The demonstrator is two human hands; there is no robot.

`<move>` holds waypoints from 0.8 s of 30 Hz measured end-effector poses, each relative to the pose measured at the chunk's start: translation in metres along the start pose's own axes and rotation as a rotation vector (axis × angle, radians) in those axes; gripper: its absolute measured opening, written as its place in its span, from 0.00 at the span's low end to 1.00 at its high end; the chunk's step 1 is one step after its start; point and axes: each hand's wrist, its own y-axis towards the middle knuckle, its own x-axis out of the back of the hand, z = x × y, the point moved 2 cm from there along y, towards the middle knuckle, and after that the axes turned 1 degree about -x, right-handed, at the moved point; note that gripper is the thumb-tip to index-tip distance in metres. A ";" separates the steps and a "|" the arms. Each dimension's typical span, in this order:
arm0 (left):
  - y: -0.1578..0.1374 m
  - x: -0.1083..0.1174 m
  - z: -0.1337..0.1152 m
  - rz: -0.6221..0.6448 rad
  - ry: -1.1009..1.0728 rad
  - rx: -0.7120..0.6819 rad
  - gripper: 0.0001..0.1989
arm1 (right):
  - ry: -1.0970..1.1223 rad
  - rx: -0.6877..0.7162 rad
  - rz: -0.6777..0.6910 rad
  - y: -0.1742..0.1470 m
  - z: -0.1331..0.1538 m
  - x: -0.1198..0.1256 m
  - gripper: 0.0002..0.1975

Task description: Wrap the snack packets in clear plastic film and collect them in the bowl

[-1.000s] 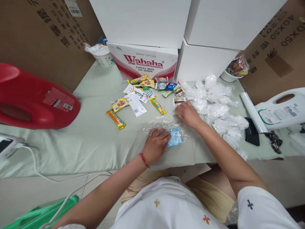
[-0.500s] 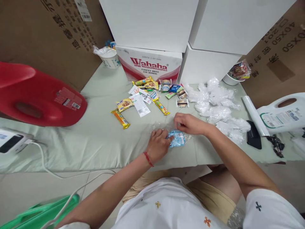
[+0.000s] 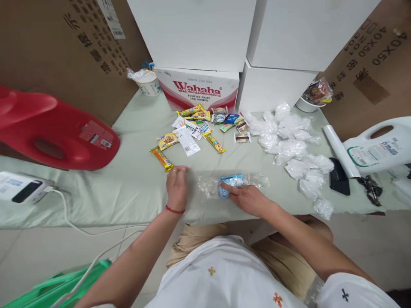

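My right hand (image 3: 250, 200) rests over a small blue packet (image 3: 231, 181), with the index finger stretched across its face. Clear crinkled plastic wrap (image 3: 208, 186) sticks out on both sides of the packet, which lies on the cloth-covered table (image 3: 135, 188). My left hand (image 3: 176, 186), a red band at its wrist, is beside the near end of an orange-yellow snack bar (image 3: 161, 158). Its fingers point away from me and their tips are partly hidden, so I cannot see whether they touch the bar.
Further back lie a cookie packet (image 3: 167, 140), a white sachet (image 3: 189, 141), a yellow bar (image 3: 214, 143) and other snacks. Several clear plastic bundles (image 3: 290, 152) are piled right. A Wahaba-style red-white carton (image 3: 199, 90) stands behind; a red jug (image 3: 64, 132) sits left, a white jug (image 3: 379, 145) right.
My left hand has left the blue packet and moved left to the snack bar. My right hand has come down onto the packet. One small plastic bundle now shows lower at the right.
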 end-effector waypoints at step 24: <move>-0.037 -0.059 -0.070 0.561 0.020 -0.061 0.10 | 0.587 -0.147 -0.453 -0.011 -0.003 -0.030 0.23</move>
